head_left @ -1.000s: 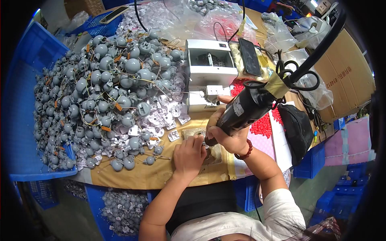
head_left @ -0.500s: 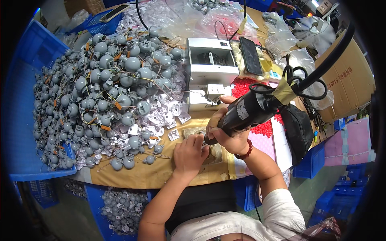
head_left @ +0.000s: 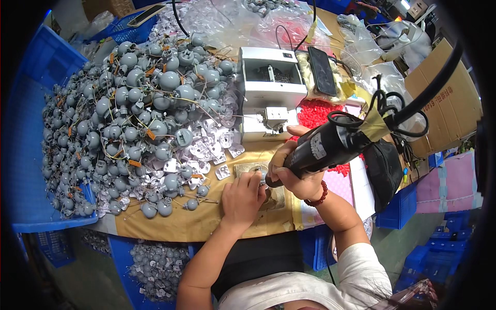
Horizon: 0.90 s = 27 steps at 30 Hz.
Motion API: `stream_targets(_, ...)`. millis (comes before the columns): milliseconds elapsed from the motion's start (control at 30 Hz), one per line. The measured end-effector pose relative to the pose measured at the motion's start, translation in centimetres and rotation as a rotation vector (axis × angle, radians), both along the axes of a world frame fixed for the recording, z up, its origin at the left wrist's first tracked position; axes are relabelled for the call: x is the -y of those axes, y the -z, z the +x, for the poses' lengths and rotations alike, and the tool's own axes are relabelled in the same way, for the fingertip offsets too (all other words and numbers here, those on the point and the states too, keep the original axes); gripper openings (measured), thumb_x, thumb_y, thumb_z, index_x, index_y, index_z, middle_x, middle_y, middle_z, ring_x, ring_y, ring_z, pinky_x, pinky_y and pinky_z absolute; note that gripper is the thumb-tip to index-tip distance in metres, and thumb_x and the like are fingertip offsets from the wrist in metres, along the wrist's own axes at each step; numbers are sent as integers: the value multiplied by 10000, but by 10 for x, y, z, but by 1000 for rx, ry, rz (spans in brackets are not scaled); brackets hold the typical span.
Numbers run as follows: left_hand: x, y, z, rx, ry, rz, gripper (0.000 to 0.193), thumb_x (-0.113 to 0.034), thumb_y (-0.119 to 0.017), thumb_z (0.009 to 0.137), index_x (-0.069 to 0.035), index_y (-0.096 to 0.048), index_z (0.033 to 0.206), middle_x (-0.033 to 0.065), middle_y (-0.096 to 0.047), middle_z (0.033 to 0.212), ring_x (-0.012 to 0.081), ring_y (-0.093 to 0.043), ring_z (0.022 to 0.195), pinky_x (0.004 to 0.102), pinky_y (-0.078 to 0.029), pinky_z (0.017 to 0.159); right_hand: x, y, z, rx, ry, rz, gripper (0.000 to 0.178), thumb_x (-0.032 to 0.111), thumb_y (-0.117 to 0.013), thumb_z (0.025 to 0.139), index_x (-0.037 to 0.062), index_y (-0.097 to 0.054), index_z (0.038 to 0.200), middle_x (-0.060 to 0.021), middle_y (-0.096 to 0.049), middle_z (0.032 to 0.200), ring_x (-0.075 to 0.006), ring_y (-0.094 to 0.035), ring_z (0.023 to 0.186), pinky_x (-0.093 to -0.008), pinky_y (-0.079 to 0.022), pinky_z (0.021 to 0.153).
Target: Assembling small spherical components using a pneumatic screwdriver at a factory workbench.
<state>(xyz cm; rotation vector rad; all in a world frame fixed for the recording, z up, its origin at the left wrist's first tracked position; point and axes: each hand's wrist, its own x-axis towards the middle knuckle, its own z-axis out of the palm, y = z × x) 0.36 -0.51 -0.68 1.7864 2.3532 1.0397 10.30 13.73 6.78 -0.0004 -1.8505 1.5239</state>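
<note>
My right hand [head_left: 302, 182] is wrapped around a black electric screwdriver [head_left: 323, 147], tilted with its cable end up to the right. Its lower tip is close to the fingertips of my left hand [head_left: 242, 200]. Those fingers are pinched together over a small metal plate [head_left: 242, 168] on the table; what they hold is mostly hidden. A bit of something pale grey shows between the two hands. Just beyond them stands a white and grey screw feeder [head_left: 274, 92], with small screws in its window. White plastic parts [head_left: 202, 146] lie loose to its left.
A big heap of grey ball-shaped parts with wires [head_left: 121, 116] fills the left, beside a blue bin [head_left: 31, 155]. Red small parts [head_left: 312, 111], a phone [head_left: 322, 71], a black pouch [head_left: 383, 168] and a cardboard box [head_left: 444, 103] are on the right. The screwdriver's thick cable [head_left: 431, 93] hangs overhead.
The screwdriver has shifted slightly right, and its tip has come a little away from the left fingertips. My left hand has hardly moved.
</note>
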Motion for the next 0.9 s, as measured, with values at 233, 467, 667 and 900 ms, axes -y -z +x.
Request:
stream_targets(233, 0, 5, 0, -3, 0, 10, 387, -139, -709, 795, -148, -609, 1169, 23, -614, 982, 234, -645, 821, 393, -435, 673, -2, 10, 3, 65, 59, 92, 788, -122, -591, 843, 47, -196, 1504, -80, -592, 795, -183, -628, 677, -338, -558, 661)
stream_targets(467, 0, 6, 1, 3, -8, 22, 382, -124, -703, 792, -149, -615, 1163, 22, -614, 973, 232, -647, 819, 394, -431, 665, 1, 9, 0, 11, 18, 25, 794, -106, -617, 833, 40, -206, 1496, -93, -614, 813, -182, -631, 679, -328, -554, 654)
stream_targets(667, 1, 5, 1, 13, -8, 35, 370, -132, -704, 797, -149, -621, 1156, 17, -613, 969, 224, -646, 819, 392, -430, 665, 4, 3, -1, 22, 6, 9, 792, -89, -626, 842, 39, -200, 1497, -90, -612, 799, -182, -632, 678, -318, -551, 648)
stream_targets(900, 2, 8, 0, 26, 5, 9, 377, -147, -706, 806, -146, -614, 1172, 23, -609, 975, 234, -645, 843, 400, -434, 674, 2, 9, 0, 10, -32, 37, 753, -43, -645, 881, 43, -213, 1492, -91, -605, 803, -186, -638, 687, -327, -553, 646)
